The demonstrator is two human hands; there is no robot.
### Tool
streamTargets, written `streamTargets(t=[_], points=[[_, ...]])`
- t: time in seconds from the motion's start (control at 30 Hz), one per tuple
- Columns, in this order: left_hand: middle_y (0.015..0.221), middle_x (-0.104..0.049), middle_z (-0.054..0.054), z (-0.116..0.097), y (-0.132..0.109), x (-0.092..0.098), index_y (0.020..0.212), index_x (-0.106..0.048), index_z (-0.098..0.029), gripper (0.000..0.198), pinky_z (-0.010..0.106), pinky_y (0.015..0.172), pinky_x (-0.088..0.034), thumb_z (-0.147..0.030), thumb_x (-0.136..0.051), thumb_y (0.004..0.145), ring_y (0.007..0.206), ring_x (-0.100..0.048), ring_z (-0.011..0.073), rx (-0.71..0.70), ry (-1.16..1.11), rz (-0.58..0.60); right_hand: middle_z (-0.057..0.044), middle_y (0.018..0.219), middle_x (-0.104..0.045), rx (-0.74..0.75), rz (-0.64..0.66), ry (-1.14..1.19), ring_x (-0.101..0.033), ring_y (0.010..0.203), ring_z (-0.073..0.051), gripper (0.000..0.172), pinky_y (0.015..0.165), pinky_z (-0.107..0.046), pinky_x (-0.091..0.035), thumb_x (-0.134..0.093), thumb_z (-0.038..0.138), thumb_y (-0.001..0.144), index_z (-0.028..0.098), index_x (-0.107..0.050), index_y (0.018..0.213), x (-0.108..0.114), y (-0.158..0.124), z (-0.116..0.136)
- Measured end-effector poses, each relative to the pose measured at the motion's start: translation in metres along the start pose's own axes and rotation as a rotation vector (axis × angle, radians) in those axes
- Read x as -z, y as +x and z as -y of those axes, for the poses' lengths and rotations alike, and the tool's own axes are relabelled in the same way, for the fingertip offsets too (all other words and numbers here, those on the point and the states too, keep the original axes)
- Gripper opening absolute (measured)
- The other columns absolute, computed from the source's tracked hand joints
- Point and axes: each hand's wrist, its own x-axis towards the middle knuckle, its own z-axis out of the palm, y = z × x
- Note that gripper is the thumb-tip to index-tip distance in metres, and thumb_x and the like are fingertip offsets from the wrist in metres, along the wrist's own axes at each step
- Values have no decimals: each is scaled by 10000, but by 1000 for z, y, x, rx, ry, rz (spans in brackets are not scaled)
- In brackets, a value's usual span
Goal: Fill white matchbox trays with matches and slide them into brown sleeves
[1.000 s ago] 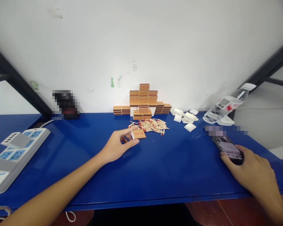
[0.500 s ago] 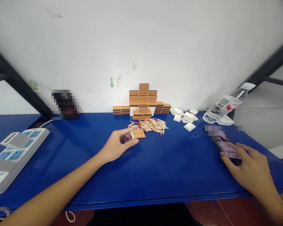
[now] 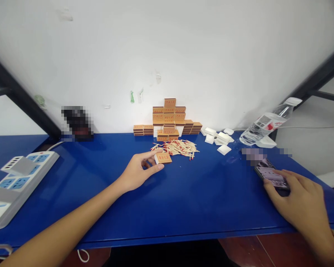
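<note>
My left hand (image 3: 140, 170) is closed on a matchbox (image 3: 163, 158) with red characters on its tan top and a white end, pinched between thumb and fingers over the blue table. In front of it lies a loose heap of matches (image 3: 180, 147) with red heads. Behind the heap, more matchboxes (image 3: 169, 116) are stacked against the wall in a stepped shape. On the right, my right hand (image 3: 300, 194) rests over a dark phone (image 3: 271, 177) lying on the table with its screen lit. Its fingers are stretched out over the screen, and the thumb is by the phone's near edge.
White matchbox trays (image 3: 222, 139) lie scattered right of the stack. A clear water bottle (image 3: 267, 126) leans toward the right-hand frame post. A white power strip (image 3: 30, 181) takes up the left side. A blurred dark object (image 3: 77, 122) stands at the back left.
My right hand has shifted slightly to the right, and the phone's near end appears turned a little that way. My left hand and the matchbox stay where they were.
</note>
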Motion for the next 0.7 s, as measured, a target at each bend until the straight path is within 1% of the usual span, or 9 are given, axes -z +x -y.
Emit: streamTargets(t=[0.07,0.2,0.33,0.5,0.63,0.7], points=[[889,-686,33,0,0,0,1454,-653,-222,610,304,735,-482,-476,-756,910,798,-593,170,3,-5,1,-202,1173,-716,-13,14,13,-676,1134,-400,630,1053,-547,-497,-373,639,987,142,-720,1157,-1,0,-1],[883,-687,33,0,0,0,1454,-654,-218,608,307,736,-486,-468,-756,910,800,-597,172,4,-11,1,-204,1220,-699,-8,19,8,-650,1188,-415,654,1069,-563,-479,-354,652,992,152,-732,1179,-2,-1,0],[889,-702,37,0,0,0,1455,-652,-216,606,304,727,-489,-458,-757,910,799,-605,173,-4,-15,-1,-204,1236,-693,3,5,-8,-641,1199,-413,634,1067,-553,-473,-348,649,991,172,-734,1152,-2,-2,1],[909,-720,42,-1,0,0,1464,-643,-211,608,296,717,-483,-447,-753,914,807,-613,172,-6,-6,-1,-201,1215,-689,-44,53,15,-637,1192,-421,668,1078,-564,-462,-359,684,958,169,-676,1240,-2,0,-1],[936,-737,49,-3,-1,0,1473,-634,-208,623,299,723,-489,-445,-756,910,813,-616,174,1,4,-8,-209,1243,-656,-63,79,54,-610,1232,-420,706,1062,-567,-489,-381,710,945,170,-678,1292,-4,0,-1],[962,-746,57,-3,-1,0,1480,-627,-206,629,302,730,-494,-441,-754,911,820,-619,175,-1,4,-8,-215,1255,-642,-54,81,58,-609,1232,-420,711,1043,-556,-510,-387,711,948,169,-698,1288,-6,-1,-2]])
